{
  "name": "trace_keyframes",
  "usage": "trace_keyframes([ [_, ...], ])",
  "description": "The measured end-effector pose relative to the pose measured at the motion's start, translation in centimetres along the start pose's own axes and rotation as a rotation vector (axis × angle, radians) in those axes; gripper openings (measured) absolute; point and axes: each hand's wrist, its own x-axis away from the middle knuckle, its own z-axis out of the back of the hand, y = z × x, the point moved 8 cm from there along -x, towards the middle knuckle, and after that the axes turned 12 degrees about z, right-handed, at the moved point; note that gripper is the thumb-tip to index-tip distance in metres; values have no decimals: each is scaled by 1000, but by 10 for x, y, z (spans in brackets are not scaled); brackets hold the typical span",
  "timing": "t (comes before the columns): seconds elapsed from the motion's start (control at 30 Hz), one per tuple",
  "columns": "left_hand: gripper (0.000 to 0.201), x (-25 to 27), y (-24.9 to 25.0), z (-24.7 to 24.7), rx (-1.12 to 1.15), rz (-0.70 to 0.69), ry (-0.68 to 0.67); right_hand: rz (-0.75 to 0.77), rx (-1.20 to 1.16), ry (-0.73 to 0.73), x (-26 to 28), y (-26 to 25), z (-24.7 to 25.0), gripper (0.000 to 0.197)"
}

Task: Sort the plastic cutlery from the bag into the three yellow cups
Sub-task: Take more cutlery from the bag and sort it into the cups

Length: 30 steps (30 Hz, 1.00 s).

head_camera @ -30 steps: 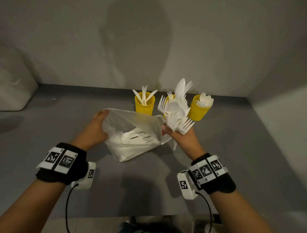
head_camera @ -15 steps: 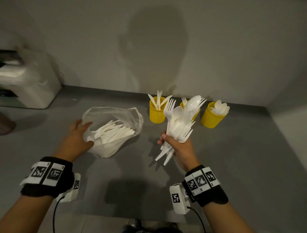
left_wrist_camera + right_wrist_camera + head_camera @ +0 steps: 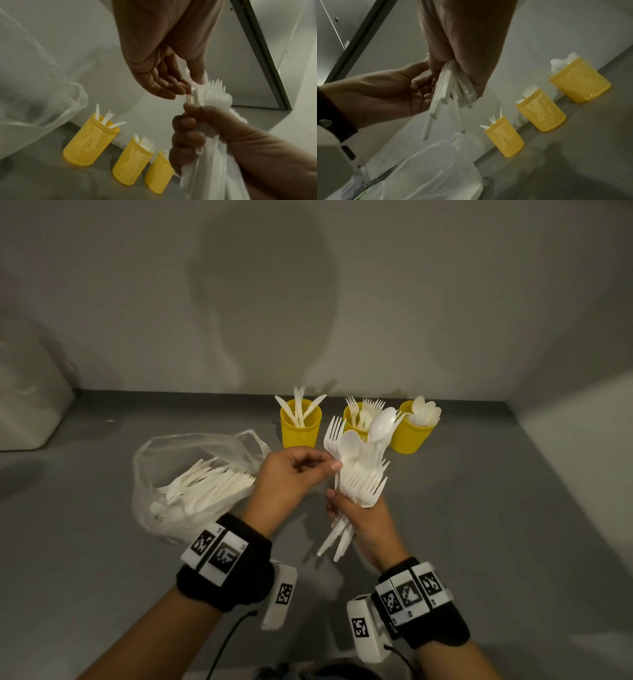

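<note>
My right hand (image 3: 342, 505) grips a bundle of white plastic forks and spoons (image 3: 361, 474) by the handles, heads up, above the grey counter. My left hand (image 3: 334, 467) has reached across and pinches a fork (image 3: 334, 433) at the bundle's left edge. The left wrist view shows thumb and fingertips (image 3: 197, 77) closing on that piece above the right hand (image 3: 188, 128). Behind stand three yellow mesh cups: knives (image 3: 300, 429), forks (image 3: 352, 419) and spoons (image 3: 411, 436). The clear bag (image 3: 150, 460) with more cutlery lies open on the left.
A white bagged object (image 3: 24, 405) sits at the far left against the wall. The counter (image 3: 479, 508) ends at walls behind and to the right. In the right wrist view the bag (image 3: 436, 169) lies below the bundle's handles (image 3: 440, 94).
My left hand has let go of the bag and moved right to the bundle, where it now pinches a fork. The right hand still holds the bundle, slightly nearer the cups.
</note>
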Motion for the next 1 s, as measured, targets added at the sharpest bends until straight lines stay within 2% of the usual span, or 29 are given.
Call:
trace_keyframes([
  [0.07,11,-8,-5,-9,41,33,-7,17,8,12,0,-2,6,21],
  [0.23,11,-23,-14,-47,40,87,-129,20,-5,76,6,-8,37,32],
  [0.33,9,-34,-2,-64,43,47,-128,-15,-22,144,5,-13,67,15],
  [0.4,10,-47,14,-65,101,4,-69,-22,-17,165,-1,-16,88,7],
  [0.53,12,-95,46,-57,158,-81,165,-72,-19,233,-23,-18,128,14],
  [0.67,9,-149,44,-68,85,-119,399,-127,0,252,-54,-23,162,15],
  [0.77,12,-183,12,-80,-34,-51,504,-132,19,206,-79,-29,180,15],
  [0.87,18,-202,-31,-89,-166,122,506,-154,19,150,-98,-31,193,14],
  [0.93,31,-201,-50,-90,-211,208,505,-175,6,116,-108,-28,199,15],
  [1.0,41,-190,-47,-92,-199,192,530,-181,-3,99,-116,-26,203,15],
])
